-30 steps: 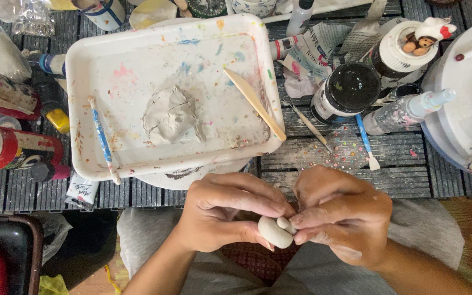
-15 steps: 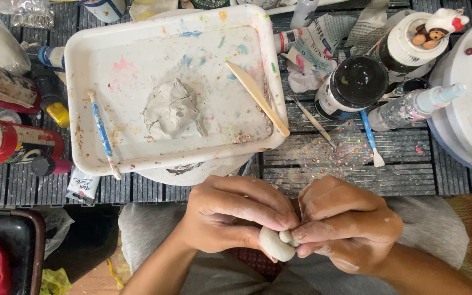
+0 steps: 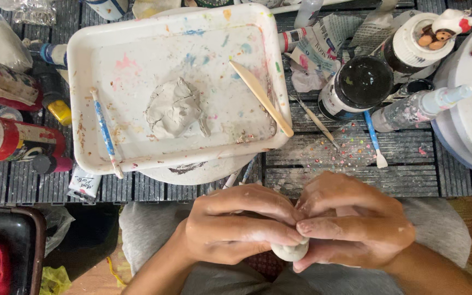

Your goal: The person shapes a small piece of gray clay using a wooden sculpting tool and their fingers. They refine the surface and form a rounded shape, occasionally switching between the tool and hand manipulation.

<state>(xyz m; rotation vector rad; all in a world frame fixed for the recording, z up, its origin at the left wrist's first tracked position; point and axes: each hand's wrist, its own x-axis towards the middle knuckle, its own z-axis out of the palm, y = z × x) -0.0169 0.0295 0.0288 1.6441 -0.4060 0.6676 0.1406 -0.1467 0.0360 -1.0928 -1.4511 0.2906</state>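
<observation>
Head view shows my two hands pressed together over my lap, at about 6 o'clock in the picture. My left hand (image 3: 236, 226) and my right hand (image 3: 350, 224) are both curled shut around a small white clay ball (image 3: 290, 251). A second ago more of the ball was showing between my fingers. Now my fingers have closed in over it, and only its bottom peeks out under my fingertips. So I think I am squeezing and rolling the clay into shape, and that work is still going on.

Up at 12 o'clock from my hands sits the white paint-stained tray (image 3: 83, 109). A grey lump of clay (image 3: 173, 109) lies in its middle, just as it did before. A wooden modelling stick (image 3: 260, 97) leans on the tray's right side, and a blue paintbrush (image 3: 104, 131) lies along its left side. At 2 o'clock stands a black paint jar (image 3: 359, 84), with another blue brush (image 3: 374, 141) just below it. Red paint bottles (image 3: 12, 139) lie at 10 o'clock
</observation>
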